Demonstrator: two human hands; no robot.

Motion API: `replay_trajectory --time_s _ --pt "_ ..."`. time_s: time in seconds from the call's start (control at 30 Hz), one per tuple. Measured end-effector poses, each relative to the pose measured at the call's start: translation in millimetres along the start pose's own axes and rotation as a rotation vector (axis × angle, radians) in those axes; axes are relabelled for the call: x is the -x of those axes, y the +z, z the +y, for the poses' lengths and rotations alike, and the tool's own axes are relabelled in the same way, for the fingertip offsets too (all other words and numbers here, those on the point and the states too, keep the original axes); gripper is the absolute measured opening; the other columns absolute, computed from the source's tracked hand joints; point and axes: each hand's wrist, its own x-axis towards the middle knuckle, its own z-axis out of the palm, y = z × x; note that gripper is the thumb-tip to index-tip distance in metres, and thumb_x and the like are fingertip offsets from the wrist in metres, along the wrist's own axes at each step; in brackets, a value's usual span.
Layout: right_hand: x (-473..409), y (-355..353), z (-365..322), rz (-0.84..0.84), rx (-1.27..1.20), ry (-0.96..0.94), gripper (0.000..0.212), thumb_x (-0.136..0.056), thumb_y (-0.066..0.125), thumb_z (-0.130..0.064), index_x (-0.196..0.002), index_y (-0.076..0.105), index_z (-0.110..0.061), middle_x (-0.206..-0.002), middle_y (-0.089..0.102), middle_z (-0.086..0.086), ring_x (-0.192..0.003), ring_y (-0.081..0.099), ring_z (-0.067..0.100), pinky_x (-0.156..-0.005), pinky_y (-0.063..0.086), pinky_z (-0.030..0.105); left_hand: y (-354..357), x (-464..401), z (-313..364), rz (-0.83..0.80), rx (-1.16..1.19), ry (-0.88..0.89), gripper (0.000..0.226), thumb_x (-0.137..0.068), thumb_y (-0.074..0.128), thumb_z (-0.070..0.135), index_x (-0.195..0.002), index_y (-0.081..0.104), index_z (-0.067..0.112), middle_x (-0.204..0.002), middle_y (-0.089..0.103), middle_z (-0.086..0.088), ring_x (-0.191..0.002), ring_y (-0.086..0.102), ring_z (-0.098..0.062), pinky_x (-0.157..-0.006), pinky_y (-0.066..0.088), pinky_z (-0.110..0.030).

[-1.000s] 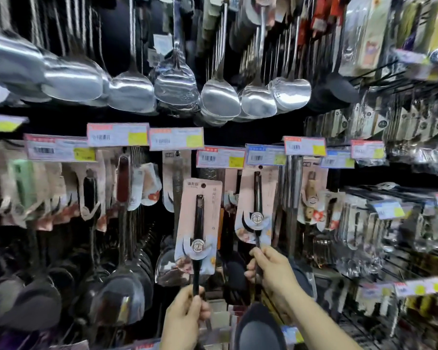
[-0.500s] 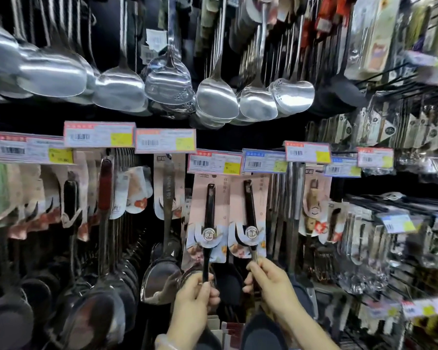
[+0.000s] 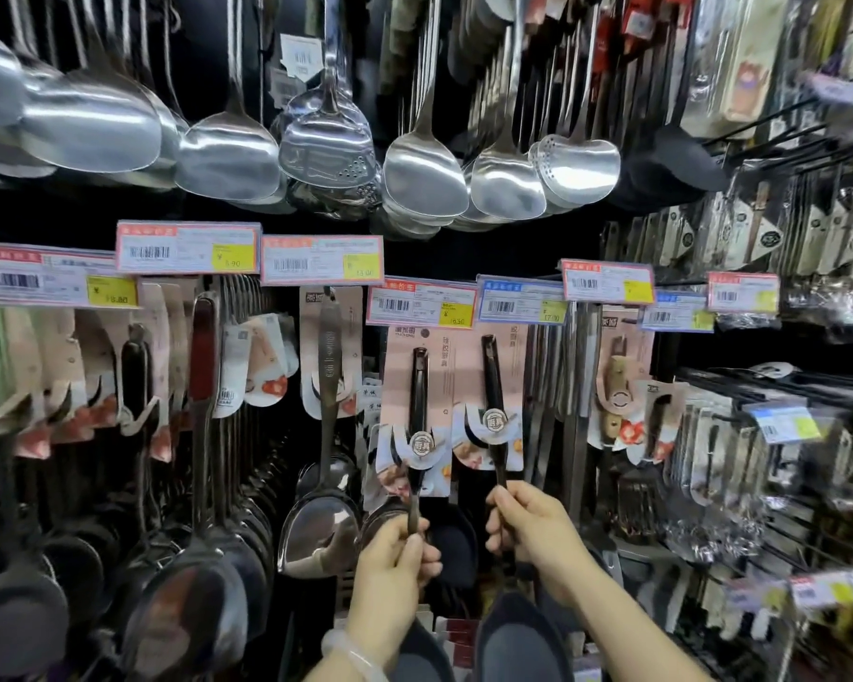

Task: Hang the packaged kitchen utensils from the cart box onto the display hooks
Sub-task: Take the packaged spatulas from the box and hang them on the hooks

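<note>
Far left of the red price tag (image 3: 422,301), dark spatulas (image 3: 188,598) are hanging in a crowded row, heads nearly touching, little room between them. Closer in, a steel spoon (image 3: 323,529) is dangling just left of that tag. Directly under the tag, the left hand (image 3: 392,568) is gripping the thin shank of the left packaged utensil (image 3: 417,415), fingers curled round it, pink card tilting and overlapping the neighbouring card's edge. Just right of the tag, under the blue price tag (image 3: 522,300), the right hand (image 3: 533,539) is pinching the shank of the right packaged utensil (image 3: 493,401). The hands are sitting apart with a narrow dark gap between. Further right, metal tongs (image 3: 574,411) are crowding close; steel ladles (image 3: 424,174) are hanging above.
</note>
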Motion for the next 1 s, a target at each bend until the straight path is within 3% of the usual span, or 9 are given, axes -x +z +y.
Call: replay_trajectory --time_s 0.37,0.53,0.6,0.73,0.9,1.0 --pt "-43.4 14.3 2.0 0.043 -0.054 0.076 0.026 -0.099 0.043 -0.015 -0.076 0.055 -0.008 -0.058 0.054 0.005 -0.047 0.056 0.016 -0.062 0.049 0.028 -19.7 0.7 -19.6 0.065 -0.079 -0.015 0.029 -0.091 0.042 -0.007 -0.082 0.059 0.016 -0.057 0.060 -0.005 -0.052 0.059 -0.013 -0.051 0.049 -0.012" --pt "-70.4 20.8 1.6 0.080 -0.026 0.077 0.029 -0.099 0.041 -0.013 -0.072 0.052 -0.008 -0.057 0.049 0.006 -0.044 0.052 0.015 -0.048 0.048 0.020 -24.7 3.2 -19.7 0.059 -0.085 -0.021 0.027 -0.090 0.042 -0.008 -0.083 0.059 0.011 -0.058 0.059 -0.007 -0.054 0.058 -0.018 -0.050 0.049 -0.012" --pt "-78.3 24.3 3.3 0.079 -0.021 0.086 0.029 -0.099 0.041 -0.013 -0.073 0.051 -0.008 -0.058 0.050 0.007 -0.044 0.053 0.015 -0.048 0.049 0.022 -25.1 4.1 -19.4 0.067 -0.076 -0.019 0.026 -0.090 0.041 -0.011 -0.084 0.058 0.008 -0.058 0.057 -0.010 -0.053 0.055 -0.020 -0.047 0.048 -0.012" --pt "-88.0 28.4 10.8 0.071 -0.042 0.114 0.026 -0.099 0.043 -0.016 -0.077 0.054 -0.009 -0.064 0.054 0.009 -0.056 0.057 0.020 -0.060 0.049 0.027 -24.4 4.6 -21.4 0.081 -0.053 -0.041 0.024 -0.089 0.040 -0.012 -0.085 0.058 0.005 -0.056 0.055 -0.010 -0.049 0.053 -0.019 -0.044 0.047 -0.013" --pt "-84.0 24.0 10.4 0.145 0.157 0.152 0.025 -0.096 0.051 -0.022 -0.108 0.061 -0.003 -0.083 0.062 0.004 -0.070 0.057 0.015 -0.057 0.043 0.022 -20.8 4.6 -28.0 0.065 -0.086 -0.051 0.024 -0.090 0.041 -0.010 -0.086 0.059 0.007 -0.056 0.058 -0.007 -0.052 0.055 -0.017 -0.052 0.049 -0.017" --pt "-71.3 20.2 8.2 0.258 0.373 0.121 0.032 -0.093 0.053 -0.028 -0.117 0.055 -0.007 -0.112 0.061 0.009 -0.101 0.059 0.026 -0.082 0.048 0.031 -16.0 4.4 -29.4 0.074 -0.084 -0.041 0.026 -0.090 0.042 -0.009 -0.084 0.059 0.010 -0.055 0.058 -0.005 -0.052 0.056 -0.017 -0.051 0.050 -0.014"
